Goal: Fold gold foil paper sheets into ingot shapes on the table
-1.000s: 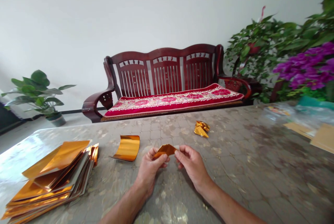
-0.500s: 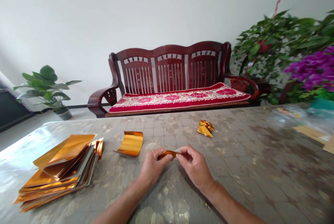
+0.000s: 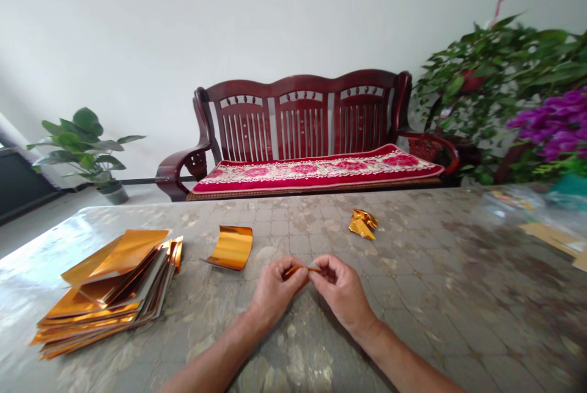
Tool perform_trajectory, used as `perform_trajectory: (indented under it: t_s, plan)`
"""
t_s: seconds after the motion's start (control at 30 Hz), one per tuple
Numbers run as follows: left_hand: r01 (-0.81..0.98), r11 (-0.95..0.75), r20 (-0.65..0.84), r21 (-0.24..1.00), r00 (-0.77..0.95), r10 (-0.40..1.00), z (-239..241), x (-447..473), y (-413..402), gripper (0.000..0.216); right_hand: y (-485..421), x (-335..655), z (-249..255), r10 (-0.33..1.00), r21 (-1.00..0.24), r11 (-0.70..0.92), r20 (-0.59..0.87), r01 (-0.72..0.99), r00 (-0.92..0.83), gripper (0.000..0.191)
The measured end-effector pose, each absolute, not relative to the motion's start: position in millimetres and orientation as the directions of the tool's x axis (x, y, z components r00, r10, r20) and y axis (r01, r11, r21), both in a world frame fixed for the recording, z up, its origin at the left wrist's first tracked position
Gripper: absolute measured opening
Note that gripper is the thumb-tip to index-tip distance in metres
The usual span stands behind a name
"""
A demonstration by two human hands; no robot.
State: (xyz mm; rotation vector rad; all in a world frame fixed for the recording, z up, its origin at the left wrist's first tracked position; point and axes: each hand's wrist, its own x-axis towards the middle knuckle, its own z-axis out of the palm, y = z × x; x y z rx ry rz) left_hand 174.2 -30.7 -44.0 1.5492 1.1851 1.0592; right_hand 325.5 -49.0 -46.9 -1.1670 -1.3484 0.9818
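Observation:
Between my two hands is a narrow folded piece of gold foil paper (image 3: 300, 283), mostly covered by fingers and thumbs. My left hand (image 3: 280, 286) pinches its left part, the thumb lying along it. With thumb and fingertips, my right hand (image 3: 342, 289) grips the right end, close beside the left thumb. A curled sheet of gold foil paper (image 3: 233, 247) lies on the table left of my hands. Farther back on the right sits a crumpled, folded gold foil piece (image 3: 363, 224). To the far left rises an uneven stack of gold foil sheets (image 3: 98, 310).
The table (image 3: 413, 295) wears a grey patterned cover. Clear plastic packaging (image 3: 513, 202) and tan card (image 3: 550, 237) lie at its right edge. Beyond stands a dark red wooden bench (image 3: 300, 118) with a red floral cushion. A potted plant (image 3: 87, 148), leafy plants and purple flowers (image 3: 554, 124) flank it.
My fingers have closed further over the gold foil paper, so less of it shows, and the left thumb has moved right toward the right hand. The view has shifted slightly.

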Motion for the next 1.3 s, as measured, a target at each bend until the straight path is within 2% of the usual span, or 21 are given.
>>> perform_trajectory:
  t_s: [0.13,0.27,0.4,0.5,0.67,0.87,1.07,1.2,1.3]
  plan:
    - [0.24,-0.159,0.126,0.958,0.147,0.981,-39,175,-33,0.016,-51,325,-45,0.971,-0.962,0.228,0.237,0.152,0.042,0.014]
    - [0.181,-0.122,0.102,0.976,0.119,0.988,-37,177,-35,0.015,-53,327,-45,0.939,-0.911,0.329,0.344,0.25,0.015,0.008]
    - [0.125,-0.078,0.065,0.989,0.1,0.993,-37,178,-35,0.017,-54,331,-47,0.885,-0.836,0.45,0.463,0.315,-0.036,0.009]
    - [0.012,0.023,-0.025,1.0,0.134,0.991,-35,178,-36,0.025,-54,334,-48,0.841,-0.776,0.525,0.536,0.349,-0.074,0.012]
    - [-0.174,0.26,-0.212,0.95,0.253,0.944,-31,173,-38,0.038,-55,340,-45,0.84,-0.774,0.539,0.522,0.334,-0.147,0.018]
    - [-0.166,0.398,-0.32,0.902,0.359,0.877,-29,163,-32,0.04,-52,344,-42,0.821,-0.751,0.57,0.526,0.332,-0.221,0.018]
    - [-0.045,0.341,-0.303,0.939,0.362,0.881,-30,162,-26,0.05,-49,348,-45,0.739,-0.658,0.673,0.608,0.338,-0.289,0.017]
    - [0.025,0.19,-0.188,0.981,0.327,0.926,-36,164,-25,0.045,-48,348,-48,0.701,-0.613,0.713,0.621,0.339,-0.351,0.021]
    - [0.088,0.066,-0.09,0.994,0.3,0.95,-40,165,-24,0.038,-49,345,-49,0.727,-0.649,0.686,0.614,0.328,-0.307,0.019]
